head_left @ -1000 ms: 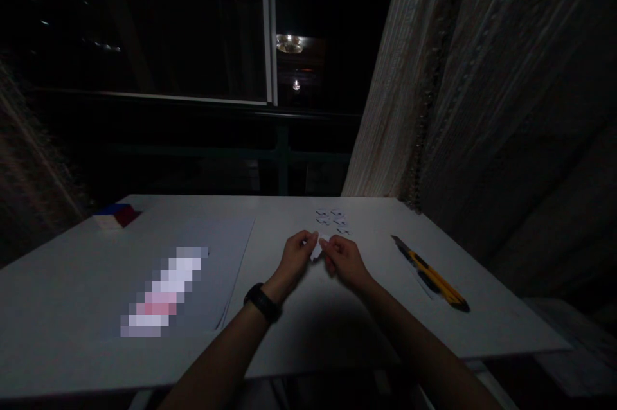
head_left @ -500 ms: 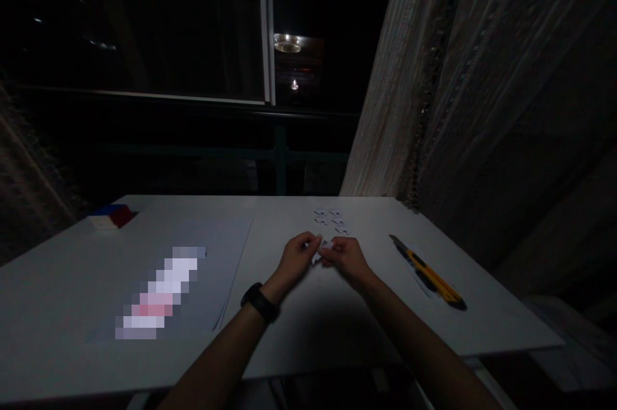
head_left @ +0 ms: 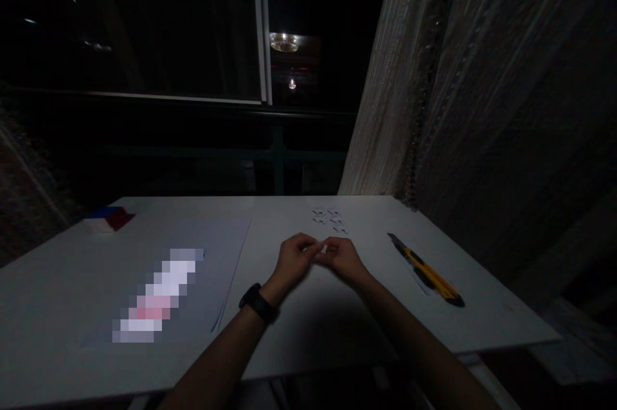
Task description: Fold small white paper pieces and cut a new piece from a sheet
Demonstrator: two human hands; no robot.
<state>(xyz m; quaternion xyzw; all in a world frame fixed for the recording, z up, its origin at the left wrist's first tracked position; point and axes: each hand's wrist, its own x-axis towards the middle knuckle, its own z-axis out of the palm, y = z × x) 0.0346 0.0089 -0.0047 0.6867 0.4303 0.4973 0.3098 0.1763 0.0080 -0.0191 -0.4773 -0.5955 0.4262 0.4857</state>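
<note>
In dim light my left hand (head_left: 295, 257) and my right hand (head_left: 343, 257) meet over the middle of a white table (head_left: 299, 320). Both pinch a small pale piece (head_left: 322, 248) between their fingertips; it is too small and dark to make out. A black watch (head_left: 259, 302) is on my left wrist. Just beyond the hands, several small white cut-out pieces (head_left: 330, 219) lie on the table.
A yellow and black utility knife (head_left: 427, 270) lies to the right of my hands. A large white sheet (head_left: 193, 281) lies to the left, with a red and blue block (head_left: 112, 215) at the far left corner. A curtain (head_left: 463, 89) hangs at right, a dark window (head_left: 144, 31) behind.
My hands have drawn closer together, fingertips now touching around the small piece, which shows less than before. The view has drifted slightly.
</note>
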